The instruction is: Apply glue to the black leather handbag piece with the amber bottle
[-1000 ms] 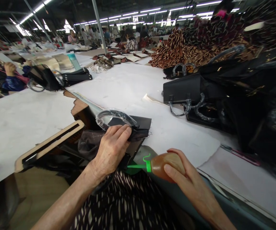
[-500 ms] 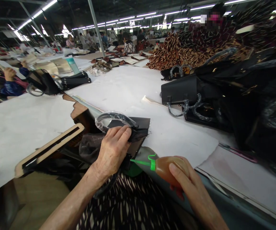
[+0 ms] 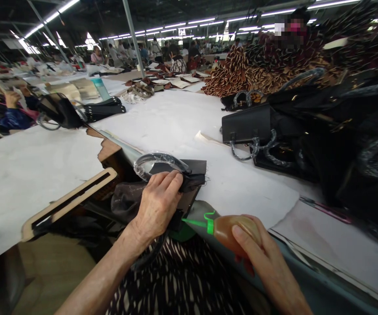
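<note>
My left hand [image 3: 158,203] presses down on a black bag part [image 3: 194,169] at the table's near edge, fingers bent over its dark lining fabric [image 3: 125,199]. A plastic-wrapped curved handle [image 3: 158,158] arches just beyond the fingertips. My right hand [image 3: 261,258] grips an amber glue bottle [image 3: 233,229] with a green nozzle [image 3: 197,221]. The nozzle tip points left at the lower edge of the bag part, right beside my left hand.
A flat wooden template with a long slot [image 3: 67,201] lies to the left on the white-covered table [image 3: 176,118]. Finished black handbags [image 3: 257,127] pile up on the right, with stacked brown leather pieces [image 3: 241,70] behind. A seated person [image 3: 1,105] works at the far left.
My right hand has brought the glue bottle slightly lower and to the right, its nozzle still aimed at the bag part's edge. The left hand stays pressed on the bag part.
</note>
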Demonstrator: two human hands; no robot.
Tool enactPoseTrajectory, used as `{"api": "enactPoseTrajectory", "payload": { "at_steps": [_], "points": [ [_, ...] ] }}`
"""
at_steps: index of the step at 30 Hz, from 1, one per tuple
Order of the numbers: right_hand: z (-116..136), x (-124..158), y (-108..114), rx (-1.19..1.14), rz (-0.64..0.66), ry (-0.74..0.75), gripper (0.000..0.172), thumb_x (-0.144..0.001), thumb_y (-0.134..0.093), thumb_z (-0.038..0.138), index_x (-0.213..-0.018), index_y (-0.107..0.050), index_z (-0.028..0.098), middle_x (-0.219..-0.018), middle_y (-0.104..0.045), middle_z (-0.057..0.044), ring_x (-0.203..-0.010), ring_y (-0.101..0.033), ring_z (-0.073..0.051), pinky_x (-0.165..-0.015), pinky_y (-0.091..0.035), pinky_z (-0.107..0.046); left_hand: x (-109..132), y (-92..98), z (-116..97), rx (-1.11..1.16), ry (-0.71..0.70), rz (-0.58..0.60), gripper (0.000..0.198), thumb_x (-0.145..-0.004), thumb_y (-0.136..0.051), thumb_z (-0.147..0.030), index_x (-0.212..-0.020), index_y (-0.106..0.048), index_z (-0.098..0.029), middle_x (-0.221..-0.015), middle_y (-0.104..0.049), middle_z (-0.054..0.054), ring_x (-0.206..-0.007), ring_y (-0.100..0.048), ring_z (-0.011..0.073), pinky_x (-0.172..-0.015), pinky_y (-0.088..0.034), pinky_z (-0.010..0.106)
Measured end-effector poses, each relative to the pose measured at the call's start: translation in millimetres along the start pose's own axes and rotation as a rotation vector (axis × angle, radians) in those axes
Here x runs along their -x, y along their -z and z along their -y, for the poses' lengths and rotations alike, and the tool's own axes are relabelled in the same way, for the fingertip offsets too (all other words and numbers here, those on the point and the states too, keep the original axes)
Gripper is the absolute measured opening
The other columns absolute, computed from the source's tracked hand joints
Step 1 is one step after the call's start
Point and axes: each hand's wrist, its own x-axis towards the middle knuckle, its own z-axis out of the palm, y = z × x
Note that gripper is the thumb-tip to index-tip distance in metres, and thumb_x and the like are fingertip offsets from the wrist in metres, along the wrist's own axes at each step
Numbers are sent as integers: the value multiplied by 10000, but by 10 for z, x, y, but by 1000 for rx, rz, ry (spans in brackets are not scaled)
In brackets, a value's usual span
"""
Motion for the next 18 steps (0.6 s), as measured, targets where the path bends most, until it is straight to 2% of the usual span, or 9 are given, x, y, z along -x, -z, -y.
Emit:
{"api": "enactPoseTrajectory", "payload": {
  "at_steps": [4, 7, 10, 12, 15, 18],
  "points": [
    [16, 36, -23, 4, 3, -22, 440, -819, -442, 623, -1059, -539, 267, -823, -664, -6, -664, -587, -234, -553, -418, -316, -16, -4, -2, -6, 13, 1, 258, -839, -451, -55, -1075, -538, -111, -1040, -663, 148, -926, -600, 263, -764, -541, 400],
    [15, 86, -12, 41, -67, -8, 491, -776, -493, 636, -1113, -524, 280, -933, -673, -25, -824, -610, -277, -714, -461, -362, -34, -18, -1, -30, 21, 3, 247, -843, -446, -55, -1065, -536, -118, -1039, -664, 137, -913, -603, 254, -763, -539, 384],
    [9, 133, 39, 134, -140, -21, 559, -733, -521, 675, -1152, -519, 305, -1049, -652, -47, -1029, -553, -325, -918, -387, -427, -51, -47, 12, -51, 33, 28, 231, -847, -456, -63, -1059, -535, -114, -1043, -663, 131, -908, -602, 254, -772, -532, 377],
    [9, 141, 88, 154, -155, -27, 603, -702, -533, 701, -1157, -527, 306, -1121, -626, -55, -1095, -517, -335, -963, -358, -439, -60, -69, 27, -60, 41, 39, 215, -855, -465, -78, -1057, -536, -105, -1044, -662, 137, -910, -599, 260, -776, -527, 381],
    [4, 112, 147, 41, -57, -33, 575, -714, -577, 654, -1146, -549, 276, -1065, -639, -51, -1021, -561, -301, -864, -446, -384, -78, -88, 51, -74, 80, 68, 208, -869, -470, -98, -1065, -534, -119, -1062, -659, 128, -936, -591, 259, -801, -515, 378],
    [-46, 72, 141, -110, 126, -87, 507, -757, -587, 595, -1118, -591, 239, -804, -648, -29, -718, -605, -232, -603, -485, -304, -113, -77, 70, -93, 131, 111, 202, -878, -466, -112, -1065, -533, -148, -1077, -655, 108, -949, -585, 248, -824, -500, 364]
  ]
}}
